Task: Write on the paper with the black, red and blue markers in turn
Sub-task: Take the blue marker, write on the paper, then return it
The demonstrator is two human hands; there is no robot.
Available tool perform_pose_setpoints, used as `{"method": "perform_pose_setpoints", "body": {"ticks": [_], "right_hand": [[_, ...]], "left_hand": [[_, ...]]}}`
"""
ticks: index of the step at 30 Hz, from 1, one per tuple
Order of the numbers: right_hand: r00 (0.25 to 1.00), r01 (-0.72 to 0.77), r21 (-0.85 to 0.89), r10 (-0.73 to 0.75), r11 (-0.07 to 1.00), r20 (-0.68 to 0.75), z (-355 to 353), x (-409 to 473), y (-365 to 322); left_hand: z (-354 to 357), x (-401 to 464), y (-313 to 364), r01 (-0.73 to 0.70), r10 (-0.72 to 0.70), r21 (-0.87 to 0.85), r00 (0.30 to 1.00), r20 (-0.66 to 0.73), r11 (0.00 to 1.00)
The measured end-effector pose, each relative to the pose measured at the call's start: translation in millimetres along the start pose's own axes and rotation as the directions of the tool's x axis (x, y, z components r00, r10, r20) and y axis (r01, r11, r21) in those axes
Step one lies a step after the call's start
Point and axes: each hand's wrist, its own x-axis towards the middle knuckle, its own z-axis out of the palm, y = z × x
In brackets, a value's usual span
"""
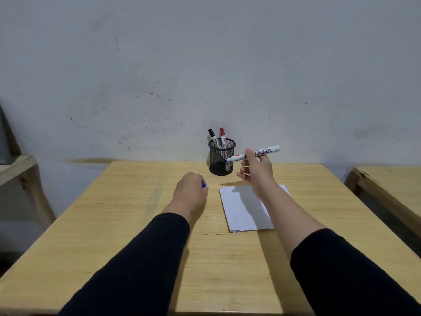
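2 capped markers — black [211,135] and red [222,136] — wait in the mesh cup [221,157]; right hand [257,171] pinches the uncapped blue marker [254,153], lifted above the paper [245,209], while left hand [190,190] clenches its blue cap [203,185], kept ready for recapping.

The worktop [127,224] is pale wood with a smooth, faintly satin grain. The pen cup [221,157] is black wire mesh, matt. The uncapped marker [254,153] has a glossy white plastic barrel. The paper [245,208] is plain matt white; the sleeves [148,258] are black cloth.
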Motion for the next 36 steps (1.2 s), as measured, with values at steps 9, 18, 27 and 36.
{"method": "perform_pose_setpoints", "body": {"ticks": [9,18,27,36], "right_hand": [[0.988,0.033,-0.179,-0.005,0.983,0.152,-2,15,24],[0.985,0.070,-0.111,-0.051,0.991,0.164,4,24,55],[0.974,0.208,-0.343,-0.161,0.916,0.161,4,29,67],[0.958,0.286,-0.481,-0.241,0.829,0.153,3,33,76]], "left_hand": [[34,10,-7,-0.014,0.014,-0.004,1.000,0.028,1.000],[53,-1,-16,-0.033,0.026,0.180,0.999,0.045,0.983],[55,5,-17,-0.045,0.028,0.207,0.996,0.087,0.977],[56,5,-17,-0.049,0.031,0.228,0.996,0.082,0.972]]}}
